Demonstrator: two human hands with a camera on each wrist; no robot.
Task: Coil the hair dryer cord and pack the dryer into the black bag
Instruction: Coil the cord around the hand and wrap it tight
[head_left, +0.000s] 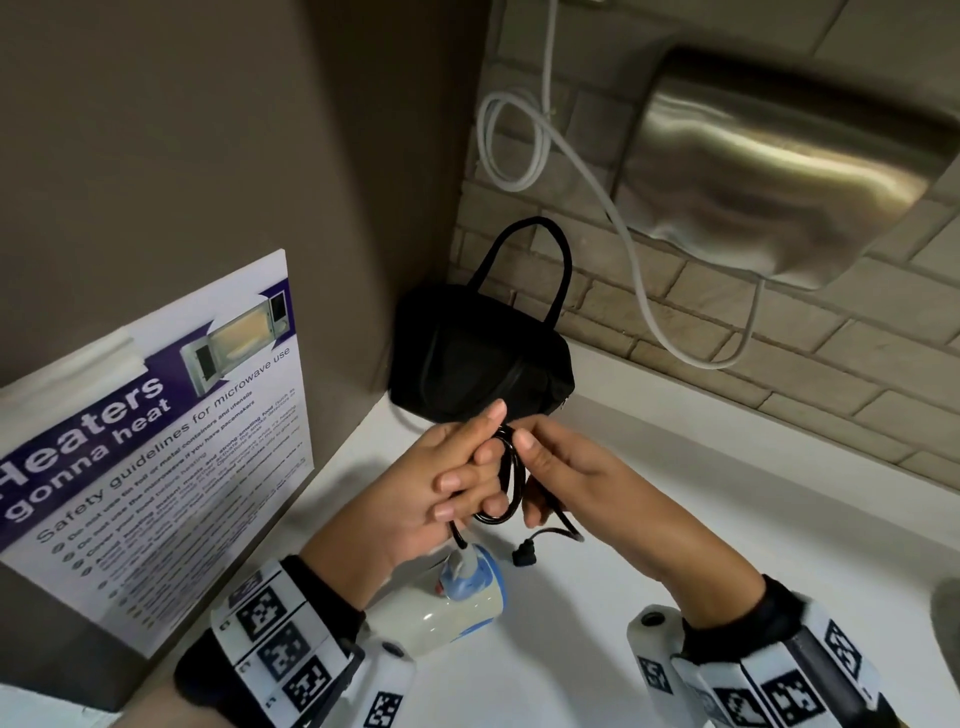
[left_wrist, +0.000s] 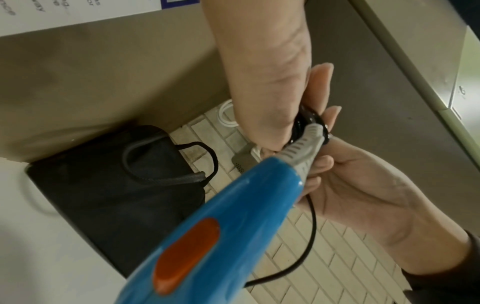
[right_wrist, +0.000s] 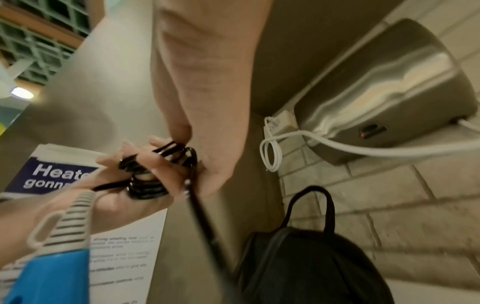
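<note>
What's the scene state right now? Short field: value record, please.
left hand: holds the coiled loops of the black cord
right hand: pinches the cord beside the loops
cord plug: hanging free below the hands
hair dryer: blue and white, below the hands
black bag: on the white counter in the corner, dryer not in it
wall: steel hand dryer, microwave poster

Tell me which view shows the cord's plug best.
The head view: the plug hangs clear at the loose end of the cord, below the right hand and left hand. Both wrist views show only the coiled loops and a trailing length; the plug is out of frame.
</note>
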